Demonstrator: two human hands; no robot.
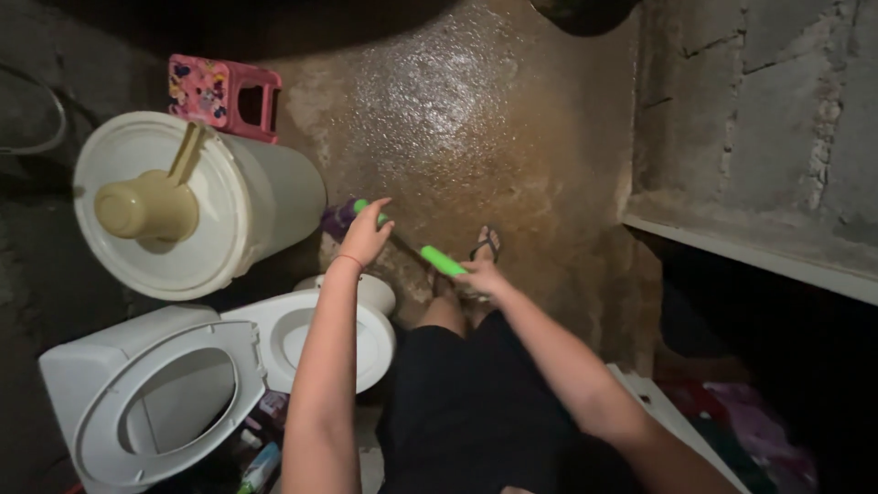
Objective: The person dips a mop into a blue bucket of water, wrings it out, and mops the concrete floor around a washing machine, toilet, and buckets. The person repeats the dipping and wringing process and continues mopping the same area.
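My left hand (pixel 366 236) grips the upper part of a long brush handle (pixel 442 260) with bright green grips, near a purple piece (pixel 337 218) at its far end. My right hand (pixel 482 276) holds the same handle lower down, by the green section. The handle slants across the wet brown concrete floor (pixel 476 119) just beyond the white toilet bowl (pixel 315 338). The brush head is hidden behind my left hand and the bucket. My foot in a black flip-flop (pixel 487 245) stands on the floor under the handle.
The toilet seat lid (pixel 155 402) is raised at the lower left. A large white lidded bucket (pixel 197 206) carries a beige dipper (pixel 151 206) on top. A pink plastic stool (pixel 224 94) stands behind it. A rough block wall with a ledge (pixel 750 247) lies at the right.
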